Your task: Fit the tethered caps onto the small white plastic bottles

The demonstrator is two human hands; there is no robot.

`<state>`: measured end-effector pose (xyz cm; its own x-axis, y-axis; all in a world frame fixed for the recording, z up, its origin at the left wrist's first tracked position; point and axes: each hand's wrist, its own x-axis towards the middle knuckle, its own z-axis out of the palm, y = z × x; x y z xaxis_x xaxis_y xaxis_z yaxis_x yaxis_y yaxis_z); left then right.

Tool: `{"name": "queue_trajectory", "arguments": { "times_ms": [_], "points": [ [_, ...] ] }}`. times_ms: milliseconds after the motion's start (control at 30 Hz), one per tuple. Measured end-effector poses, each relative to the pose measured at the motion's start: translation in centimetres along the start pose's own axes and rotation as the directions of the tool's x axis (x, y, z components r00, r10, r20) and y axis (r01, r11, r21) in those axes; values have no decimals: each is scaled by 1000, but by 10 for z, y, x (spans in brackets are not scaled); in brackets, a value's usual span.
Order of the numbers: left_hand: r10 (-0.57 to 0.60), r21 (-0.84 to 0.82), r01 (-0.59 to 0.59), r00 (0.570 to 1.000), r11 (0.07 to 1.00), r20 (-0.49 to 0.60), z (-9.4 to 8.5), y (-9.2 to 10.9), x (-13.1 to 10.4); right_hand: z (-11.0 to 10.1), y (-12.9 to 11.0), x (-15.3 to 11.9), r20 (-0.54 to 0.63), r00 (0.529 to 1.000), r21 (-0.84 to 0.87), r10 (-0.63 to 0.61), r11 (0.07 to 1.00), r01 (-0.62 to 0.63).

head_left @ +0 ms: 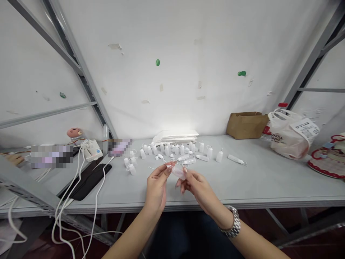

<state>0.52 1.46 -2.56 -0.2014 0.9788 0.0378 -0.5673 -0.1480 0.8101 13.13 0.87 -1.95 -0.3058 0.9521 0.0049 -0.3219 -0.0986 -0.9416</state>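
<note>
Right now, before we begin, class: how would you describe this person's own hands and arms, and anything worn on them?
The left hand and the right hand are ungloved, with slender fingers, and no sleeve shows on either forearm. The right wrist wears a shiny silver link band, probably a watch's; the left wrist has nothing on it.

Held bottle: pinched by left hand and right hand.
Loose bottles: beyond held bottle.
Carton: beyond, rightward.
</note>
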Motion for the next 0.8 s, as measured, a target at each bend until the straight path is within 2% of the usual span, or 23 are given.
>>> {"name": "queue_trajectory", "arguments": {
  "times_ms": [67,133,200,267,333,433,500,567,600,667,733,800],
  "points": [
    [-2,25,2,1000,1000,-18,-1,0,1,1,1,1,-86,991,-74,-97,993,91],
    [-2,35,3,1000,999,-6,-1,2,2,1,0,0,-89,991,-96,-103,991,94],
    [-25,38,23,999,999,29,-1,6,3,0,-3,-2,5,1000,-47,-20,999,21],
    [-59,45,56,996,997,65,-2,11,4,-2,-5,-4,126,988,12,89,996,-92],
    [-70,66,65,995,996,77,-2,14,4,-3,-5,-3,178,975,18,134,990,-139],
    [-29,82,25,999,996,46,-3,15,3,-3,2,-1,50,999,-75,13,997,-9],
    [-25,69,23,999,997,27,-3,13,3,-2,7,0,-72,989,-172,-128,978,114],
    [-30,42,28,999,999,31,-3,12,2,-1,8,0,-111,974,-228,-198,959,169],
    [-28,33,27,999,999,42,-3,12,2,-1,7,-2,-89,979,-218,-185,962,163],
    [-25,27,23,996,999,88,-3,14,3,-2,1,-4,31,997,-105,-69,992,72],
    [-33,36,28,988,999,150,-2,18,3,-3,-4,-6,196,978,46,70,996,-81],
    [-39,54,29,983,998,181,-2,21,3,-3,-7,-7,287,948,97,138,980,-172]
  ]
}}
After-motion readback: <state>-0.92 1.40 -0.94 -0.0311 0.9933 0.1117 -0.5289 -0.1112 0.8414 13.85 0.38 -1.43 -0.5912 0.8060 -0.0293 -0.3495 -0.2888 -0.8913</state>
